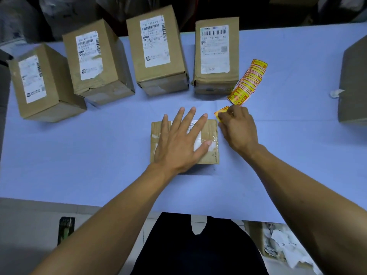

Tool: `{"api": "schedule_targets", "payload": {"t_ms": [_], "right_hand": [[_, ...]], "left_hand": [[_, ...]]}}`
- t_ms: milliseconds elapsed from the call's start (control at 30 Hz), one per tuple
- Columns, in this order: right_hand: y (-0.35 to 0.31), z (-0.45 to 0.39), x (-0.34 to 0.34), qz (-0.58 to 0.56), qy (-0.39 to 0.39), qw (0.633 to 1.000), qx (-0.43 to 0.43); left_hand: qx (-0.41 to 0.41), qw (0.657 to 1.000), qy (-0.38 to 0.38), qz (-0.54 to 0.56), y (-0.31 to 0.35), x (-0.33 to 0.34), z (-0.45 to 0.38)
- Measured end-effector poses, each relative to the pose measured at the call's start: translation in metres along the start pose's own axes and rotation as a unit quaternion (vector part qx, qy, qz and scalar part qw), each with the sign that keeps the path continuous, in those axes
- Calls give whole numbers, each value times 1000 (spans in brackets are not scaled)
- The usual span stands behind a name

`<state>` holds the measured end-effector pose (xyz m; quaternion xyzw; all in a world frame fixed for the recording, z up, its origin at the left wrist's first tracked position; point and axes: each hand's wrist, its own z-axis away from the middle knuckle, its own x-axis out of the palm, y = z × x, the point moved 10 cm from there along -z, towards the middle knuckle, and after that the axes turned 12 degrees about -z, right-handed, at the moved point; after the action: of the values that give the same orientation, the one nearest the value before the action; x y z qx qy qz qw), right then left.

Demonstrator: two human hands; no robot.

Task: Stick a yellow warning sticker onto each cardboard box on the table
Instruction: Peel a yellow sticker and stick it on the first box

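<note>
Blue tabletop [79, 155], four cardboard boxes [156, 48] along its far side. Left hand [178, 139] lies flat, fingers spread, on the near small box [213, 155] — right hand [238, 130] pinches one yellow sticker [218, 114] just past its far-right corner. Next, I'd judge: press it onto the lid.

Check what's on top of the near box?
The left hand rests flat on the near box, over a white label and clear tape; no yellow sticker shows; the covered part is hidden.

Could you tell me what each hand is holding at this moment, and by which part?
The right hand pinches a yellow sticker by its near end. The left hand holds nothing.
</note>
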<state>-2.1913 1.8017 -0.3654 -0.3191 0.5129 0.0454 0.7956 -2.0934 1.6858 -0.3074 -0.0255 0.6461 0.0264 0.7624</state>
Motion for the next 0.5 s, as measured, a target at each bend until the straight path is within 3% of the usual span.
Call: {"api": "schedule_targets", "payload": {"t_ms": [300, 500], "right_hand": [[10, 6, 1, -184, 68, 977, 80], [32, 23, -4, -402, 112, 879, 229]], "left_hand": [[-5, 1000, 0, 9, -1, -1, 0], [-6, 999, -24, 38, -1, -3, 0]]}}
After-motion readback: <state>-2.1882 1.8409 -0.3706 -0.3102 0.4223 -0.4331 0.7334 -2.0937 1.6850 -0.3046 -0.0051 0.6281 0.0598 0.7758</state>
